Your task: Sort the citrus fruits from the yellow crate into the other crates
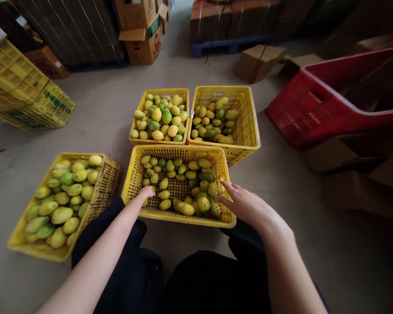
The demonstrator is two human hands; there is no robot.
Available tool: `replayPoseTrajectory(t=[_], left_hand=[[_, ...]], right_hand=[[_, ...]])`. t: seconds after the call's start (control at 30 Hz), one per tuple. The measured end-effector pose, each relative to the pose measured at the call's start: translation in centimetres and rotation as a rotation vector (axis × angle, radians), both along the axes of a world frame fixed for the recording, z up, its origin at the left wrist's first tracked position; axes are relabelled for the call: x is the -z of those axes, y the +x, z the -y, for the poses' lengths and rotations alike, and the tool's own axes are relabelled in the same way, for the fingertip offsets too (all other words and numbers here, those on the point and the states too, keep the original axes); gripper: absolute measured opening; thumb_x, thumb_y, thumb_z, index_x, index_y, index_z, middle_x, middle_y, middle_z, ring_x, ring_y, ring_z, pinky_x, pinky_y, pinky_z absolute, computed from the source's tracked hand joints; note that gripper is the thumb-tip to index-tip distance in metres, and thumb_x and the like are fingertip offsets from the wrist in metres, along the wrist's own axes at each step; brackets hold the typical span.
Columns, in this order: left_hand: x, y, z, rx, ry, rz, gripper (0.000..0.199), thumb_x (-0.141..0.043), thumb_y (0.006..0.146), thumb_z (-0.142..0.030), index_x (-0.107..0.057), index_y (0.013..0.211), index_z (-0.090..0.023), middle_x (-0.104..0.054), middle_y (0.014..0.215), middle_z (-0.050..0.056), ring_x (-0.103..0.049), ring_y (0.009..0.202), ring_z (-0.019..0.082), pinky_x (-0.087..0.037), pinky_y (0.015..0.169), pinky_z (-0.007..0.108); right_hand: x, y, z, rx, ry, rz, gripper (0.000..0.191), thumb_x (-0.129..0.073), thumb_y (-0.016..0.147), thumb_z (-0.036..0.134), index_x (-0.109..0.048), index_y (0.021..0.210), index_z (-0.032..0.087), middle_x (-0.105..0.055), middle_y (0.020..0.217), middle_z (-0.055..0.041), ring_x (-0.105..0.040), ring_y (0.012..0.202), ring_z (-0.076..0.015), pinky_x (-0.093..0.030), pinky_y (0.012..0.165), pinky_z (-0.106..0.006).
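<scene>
In front of my knees, a yellow plastic crate (180, 150) holds green and yellow lemons (187, 209), most of them along the back and right, with its slatted bottom showing between. My left hand (146, 193) dips over the crate's left front part. Its fingers are curled and mostly hidden; a bit of yellow-green fruit shows at the fingertips, and a lemon (145, 202) lies under the hand. Over the right rim reaches my right hand (245, 203), thumb and fingers apart, beside the lemons heaped there and with nothing in it.
Behind stand a full lemon crate (160, 142) and a partly filled crate (253, 126). Another full crate (101, 192) is by my left leg. A red crate (298, 109) and cardboard boxes (258, 61) are at right; yellow crates (19, 83) are stacked at left.
</scene>
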State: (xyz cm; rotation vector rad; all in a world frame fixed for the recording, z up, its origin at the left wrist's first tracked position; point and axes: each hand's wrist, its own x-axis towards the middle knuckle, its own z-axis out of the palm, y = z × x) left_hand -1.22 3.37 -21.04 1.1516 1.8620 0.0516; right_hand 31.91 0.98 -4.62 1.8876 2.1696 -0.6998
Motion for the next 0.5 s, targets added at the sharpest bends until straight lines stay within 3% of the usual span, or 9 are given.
replayPoseTrajectory(t=[0.13, 0.3, 0.4, 0.5], left_hand=[[3.8, 0.9, -1.5, 0.052, -0.008, -0.077, 0.026, -0.068, 0.081, -0.026, -0.059, 0.102, -0.013, -0.059, 0.12, 0.012, -0.052, 0.117, 0.027, -0.04, 0.098, 0.034], [7.8, 3.6, -3.7, 0.082, -0.02, -0.161, 0.037, -0.066, 0.079, -0.023, -0.052, 0.112, -0.013, -0.05, 0.133, 0.02, -0.047, 0.125, 0.032, -0.036, 0.101, 0.036], [8.3, 4.7, -4.6, 0.111, -0.048, -0.191, 0.037, -0.07, 0.074, -0.021, -0.054, 0.106, -0.011, -0.053, 0.128, 0.021, -0.047, 0.124, 0.031, -0.037, 0.1, 0.035], [6.9, 4.9, -5.4, 0.185, -0.068, -0.165, 0.028, -0.073, 0.072, -0.024, -0.058, 0.091, -0.009, -0.063, 0.109, 0.017, -0.055, 0.114, 0.028, -0.039, 0.095, 0.031]], right_hand=[[0.8, -0.9, 0.0, -0.018, -0.021, 0.033, 0.054, -0.05, 0.086, 0.044, -0.052, 0.135, 0.021, -0.065, 0.121, -0.0166, -0.064, 0.107, -0.0357, -0.047, 0.091, -0.047], [2.1, -2.0, 0.1, -0.05, -0.077, 0.034, 0.053, -0.048, 0.086, 0.044, -0.052, 0.134, 0.022, -0.065, 0.12, -0.0159, -0.064, 0.106, -0.0368, -0.046, 0.092, -0.051], [2.7, -2.4, 0.1, -0.073, -0.096, -0.012, 0.052, -0.048, 0.086, 0.044, -0.052, 0.133, 0.023, -0.065, 0.121, -0.0149, -0.063, 0.106, -0.0355, -0.046, 0.091, -0.048], [2.7, -2.9, 0.0, -0.058, -0.064, 0.01, 0.047, -0.05, 0.086, 0.042, -0.055, 0.129, 0.023, -0.068, 0.112, -0.0148, -0.065, 0.101, -0.0344, -0.046, 0.089, -0.046]])
